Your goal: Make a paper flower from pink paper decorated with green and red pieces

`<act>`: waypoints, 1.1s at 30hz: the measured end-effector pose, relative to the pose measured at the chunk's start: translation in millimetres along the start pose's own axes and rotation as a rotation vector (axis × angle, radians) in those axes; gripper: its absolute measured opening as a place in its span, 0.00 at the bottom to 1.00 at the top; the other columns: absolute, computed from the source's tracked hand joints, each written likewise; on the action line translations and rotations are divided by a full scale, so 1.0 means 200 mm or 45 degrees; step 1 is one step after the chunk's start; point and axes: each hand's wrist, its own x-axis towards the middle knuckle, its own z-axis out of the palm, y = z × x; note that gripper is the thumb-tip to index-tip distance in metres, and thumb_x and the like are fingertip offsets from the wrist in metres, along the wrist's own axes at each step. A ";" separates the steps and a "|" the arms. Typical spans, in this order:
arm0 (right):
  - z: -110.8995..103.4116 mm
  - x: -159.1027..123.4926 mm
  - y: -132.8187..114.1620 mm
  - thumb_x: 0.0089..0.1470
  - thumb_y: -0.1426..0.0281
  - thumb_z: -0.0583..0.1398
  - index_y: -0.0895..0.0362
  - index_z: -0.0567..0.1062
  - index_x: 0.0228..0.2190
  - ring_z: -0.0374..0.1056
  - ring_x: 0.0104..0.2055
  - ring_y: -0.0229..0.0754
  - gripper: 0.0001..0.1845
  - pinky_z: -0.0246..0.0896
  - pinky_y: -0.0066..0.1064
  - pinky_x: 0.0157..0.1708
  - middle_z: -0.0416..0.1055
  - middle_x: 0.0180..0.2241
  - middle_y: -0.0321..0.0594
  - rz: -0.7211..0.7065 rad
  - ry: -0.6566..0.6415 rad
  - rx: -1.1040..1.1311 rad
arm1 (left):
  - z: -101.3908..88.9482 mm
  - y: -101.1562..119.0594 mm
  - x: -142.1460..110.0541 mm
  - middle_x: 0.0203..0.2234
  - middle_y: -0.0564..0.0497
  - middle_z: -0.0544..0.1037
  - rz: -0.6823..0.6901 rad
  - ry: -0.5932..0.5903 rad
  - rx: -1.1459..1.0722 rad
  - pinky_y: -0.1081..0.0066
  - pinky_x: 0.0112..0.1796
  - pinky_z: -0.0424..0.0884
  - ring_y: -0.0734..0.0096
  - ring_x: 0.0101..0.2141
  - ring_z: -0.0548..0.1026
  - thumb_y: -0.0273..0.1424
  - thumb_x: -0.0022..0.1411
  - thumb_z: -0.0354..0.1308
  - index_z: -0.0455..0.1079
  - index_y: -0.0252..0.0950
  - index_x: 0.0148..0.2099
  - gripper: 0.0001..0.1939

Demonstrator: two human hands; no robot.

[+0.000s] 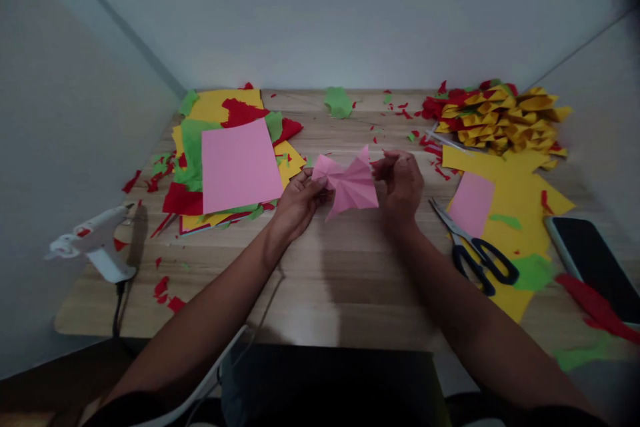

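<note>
A creased piece of pink paper (350,185), with pointed corners and folds fanning out, is held up above the middle of the table. My left hand (301,199) pinches its left side between thumb and fingers. Just off its right edge is my right hand (401,180), fingers curled inward; a gap shows between it and the paper, and whether anything small sits in the fingers I cannot make out. To the left lies a flat pink sheet (241,167) on a pile of coloured papers. Dark-handled scissors (473,247) rest to the right of my right forearm.
A white glue gun (97,243) stands at the left with its cord over the edge. Folded yellow paper pieces (505,117) are heaped at the back right. Yellow sheets (525,213) and a phone (593,267) lie at the right. Red and green scraps (339,101) are scattered about.
</note>
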 end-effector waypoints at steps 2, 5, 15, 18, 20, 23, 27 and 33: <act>0.00 0.01 0.02 0.63 0.52 0.55 0.54 0.74 0.34 0.62 0.24 0.36 0.19 0.58 0.28 0.25 0.67 0.24 0.33 0.290 -0.128 0.169 | 0.01 0.00 0.00 0.29 0.56 0.78 0.011 0.021 0.026 0.76 0.34 0.73 0.78 0.28 0.75 0.33 0.47 0.76 0.71 0.36 0.41 0.22; 0.01 0.01 0.01 0.55 0.54 0.64 0.53 0.76 0.33 0.62 0.22 0.35 0.15 0.57 0.28 0.23 0.69 0.23 0.32 0.545 -0.353 0.240 | 0.02 0.00 0.00 0.29 0.55 0.79 0.030 0.025 0.112 0.76 0.31 0.72 0.79 0.26 0.74 0.35 0.46 0.76 0.72 0.35 0.41 0.22; 0.03 -0.01 -0.02 0.40 0.60 0.72 0.54 0.77 0.32 0.64 0.24 0.35 0.19 0.60 0.29 0.26 0.72 0.24 0.33 0.716 -0.680 0.273 | 0.00 0.00 -0.01 0.26 0.57 0.74 0.010 -0.035 0.356 0.78 0.28 0.67 0.80 0.24 0.70 0.35 0.47 0.74 0.73 0.36 0.49 0.27; 0.03 -0.01 0.00 0.41 0.61 0.72 0.54 0.77 0.34 0.63 0.24 0.34 0.18 0.60 0.29 0.25 0.70 0.24 0.32 0.670 -0.652 0.258 | 0.00 0.00 0.00 0.28 0.57 0.72 0.135 -0.031 0.372 0.78 0.29 0.68 0.80 0.26 0.71 0.33 0.49 0.73 0.72 0.37 0.49 0.25; 0.03 -0.01 0.00 0.41 0.61 0.72 0.53 0.77 0.36 0.62 0.23 0.34 0.19 0.59 0.28 0.25 0.69 0.23 0.31 0.645 -0.645 0.254 | -0.01 -0.01 0.01 0.28 0.57 0.71 0.210 -0.023 0.422 0.78 0.28 0.67 0.81 0.25 0.69 0.32 0.48 0.72 0.72 0.36 0.47 0.23; 0.03 -0.01 -0.01 0.41 0.62 0.72 0.53 0.76 0.40 0.61 0.23 0.33 0.23 0.56 0.27 0.24 0.68 0.23 0.29 0.633 -0.667 0.245 | -0.03 -0.02 0.02 0.24 0.59 0.68 0.266 0.014 0.505 0.78 0.25 0.64 0.82 0.22 0.65 0.33 0.49 0.72 0.71 0.36 0.44 0.21; 0.04 -0.01 -0.03 0.40 0.64 0.71 0.53 0.75 0.40 0.61 0.24 0.34 0.23 0.55 0.27 0.25 0.68 0.24 0.30 0.617 -0.692 0.212 | -0.06 -0.04 0.04 0.22 0.59 0.67 0.299 0.041 0.552 0.78 0.24 0.63 0.81 0.21 0.65 0.35 0.50 0.72 0.69 0.36 0.40 0.19; 0.03 -0.02 -0.03 0.44 0.60 0.67 0.55 0.75 0.29 0.63 0.27 0.36 0.13 0.59 0.30 0.28 0.70 0.26 0.34 0.588 -0.776 0.104 | -0.08 -0.03 0.04 0.38 0.48 0.79 0.269 -0.174 0.550 0.74 0.36 0.72 0.72 0.35 0.76 0.36 0.53 0.70 0.74 0.36 0.47 0.20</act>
